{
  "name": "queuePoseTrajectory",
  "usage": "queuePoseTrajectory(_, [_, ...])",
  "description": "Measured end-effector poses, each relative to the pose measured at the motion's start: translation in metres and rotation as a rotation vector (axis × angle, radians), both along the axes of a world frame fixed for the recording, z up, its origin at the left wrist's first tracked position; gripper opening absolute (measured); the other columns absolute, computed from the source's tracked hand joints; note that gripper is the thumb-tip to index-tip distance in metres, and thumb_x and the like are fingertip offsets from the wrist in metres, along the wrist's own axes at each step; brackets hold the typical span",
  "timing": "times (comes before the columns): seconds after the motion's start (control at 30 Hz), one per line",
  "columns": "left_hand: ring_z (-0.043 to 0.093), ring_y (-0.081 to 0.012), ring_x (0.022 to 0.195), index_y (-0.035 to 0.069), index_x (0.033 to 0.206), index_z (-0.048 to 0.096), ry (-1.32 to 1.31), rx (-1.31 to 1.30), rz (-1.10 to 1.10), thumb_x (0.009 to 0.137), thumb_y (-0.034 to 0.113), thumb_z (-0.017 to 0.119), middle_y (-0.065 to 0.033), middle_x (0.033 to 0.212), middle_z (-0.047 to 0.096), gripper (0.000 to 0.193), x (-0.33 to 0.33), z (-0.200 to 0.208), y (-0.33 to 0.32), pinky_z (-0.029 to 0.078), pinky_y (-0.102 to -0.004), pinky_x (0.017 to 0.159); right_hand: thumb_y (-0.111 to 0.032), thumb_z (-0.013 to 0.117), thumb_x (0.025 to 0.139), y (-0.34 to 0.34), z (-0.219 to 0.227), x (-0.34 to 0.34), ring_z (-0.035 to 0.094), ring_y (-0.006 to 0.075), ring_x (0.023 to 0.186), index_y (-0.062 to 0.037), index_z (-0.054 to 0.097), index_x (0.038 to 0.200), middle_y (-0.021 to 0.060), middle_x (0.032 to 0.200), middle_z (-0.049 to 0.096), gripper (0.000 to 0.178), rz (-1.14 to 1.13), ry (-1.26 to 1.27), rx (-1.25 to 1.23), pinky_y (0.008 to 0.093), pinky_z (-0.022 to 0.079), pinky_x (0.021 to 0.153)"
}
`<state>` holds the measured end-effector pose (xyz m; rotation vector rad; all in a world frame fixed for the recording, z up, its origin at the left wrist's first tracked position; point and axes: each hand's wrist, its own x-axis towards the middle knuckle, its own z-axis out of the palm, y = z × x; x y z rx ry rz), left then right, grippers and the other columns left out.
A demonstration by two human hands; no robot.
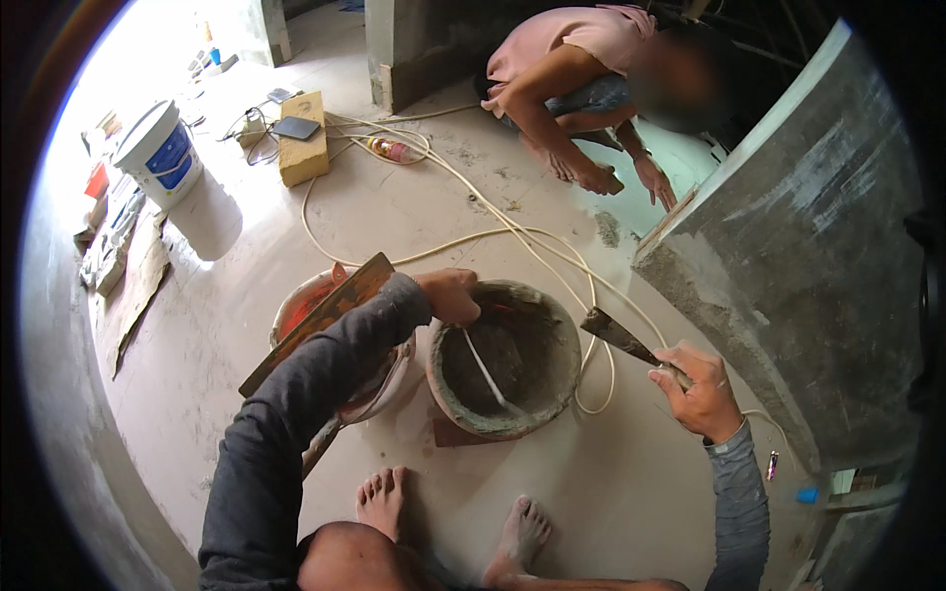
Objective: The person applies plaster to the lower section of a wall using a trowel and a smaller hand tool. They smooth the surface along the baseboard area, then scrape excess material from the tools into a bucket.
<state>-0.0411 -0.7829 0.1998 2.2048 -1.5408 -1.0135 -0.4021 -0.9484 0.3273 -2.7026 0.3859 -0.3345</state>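
In front of my feet stands a round mortar bucket (569, 360), its wall crusted with grey and some dark mix inside. My left hand (451, 295) is closed at its far left rim, fingers curled over the edge. A thin pale rod (483, 364) slants down inside, just below those fingers. My right hand (702, 386) grips a trowel (621, 337) by its handle, the narrow dark blade pointing up and left, apart from the bucket. Partly hidden beneath my left forearm are an orange-lined bucket (299, 303) and a long flat board (320, 320) across it.
Cream cable (522, 234) loops over the floor beyond the buckets. A white pail (158, 153) and yellow block (303, 148) stand far left. Another person (572, 74) squats far right, a hand low by a grey wall slab (798, 236). A small lighter-like object (772, 466) lies at right.
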Motion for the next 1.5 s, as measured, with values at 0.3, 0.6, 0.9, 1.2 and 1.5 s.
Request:
queuePoseTrajectory(0.3, [0.072,-0.0291,0.083,0.001,0.105,0.075,0.116,-0.341,0.058,0.063,0.012,0.077,-0.018,0.089,0.075,0.044,-0.058,0.006,-0.103,0.057,-0.0378,0.077,-0.013,0.065,0.092,-0.015,-0.01,-0.009,0.065,0.0335,0.078,-0.0051,0.069,0.107,0.0125,0.088,0.062,0.017,-0.037,0.188,-0.283,0.0425,0.053,0.065])
queuePoseTrajectory(0.6, [0.071,-0.0212,0.081,-0.001,0.1,0.077,0.407,-0.181,-0.046,0.066,0.013,0.079,-0.0106,0.089,0.076,0.037,-0.079,0.0,-0.142,0.057,-0.0338,0.075,-0.014,0.06,0.09,-0.047,-0.086,0.007,0.066,0.0273,0.085,-0.0074,0.064,0.119,0.0097,0.087,0.06,0.031,0.093,0.343,-0.618,0.0401,0.056,0.066])
queuePoseTrajectory(0.9, [0.07,-0.0258,0.07,0.001,0.078,0.077,0.345,-0.218,0.002,0.066,0.012,0.074,-0.0156,0.073,0.072,0.017,-0.099,0.01,-0.145,0.056,-0.0383,0.066,-0.016,0.06,0.098,-0.052,-0.125,-0.019,0.064,0.0382,0.071,-0.0009,0.064,0.115,0.0169,0.081,0.058,0.023,-0.049,0.356,-0.323,0.0465,0.053,0.062])
queuePoseTrajectory(1.2, [0.069,-0.027,0.065,0.0,0.069,0.074,0.427,-0.292,0.138,0.066,0.014,0.07,-0.0181,0.07,0.071,0.015,-0.079,-0.001,-0.143,0.055,-0.0384,0.062,-0.014,0.058,0.096,-0.028,-0.171,-0.034,0.064,0.0463,0.077,0.001,0.065,0.107,0.0236,0.088,0.065,0.019,-0.163,0.322,0.106,0.0517,0.052,0.068])
queuePoseTrajectory(1.5, [0.069,-0.0296,0.061,-0.007,0.07,0.069,0.434,-0.432,0.229,0.067,0.011,0.064,-0.0247,0.065,0.066,0.019,-0.092,-0.006,-0.141,0.056,-0.0409,0.063,-0.015,0.061,0.095,0.01,-0.197,-0.034,0.061,0.0459,0.065,0.0041,0.067,0.085,0.0275,0.075,0.063,0.022,-0.163,0.295,0.388,0.0465,0.05,0.058])
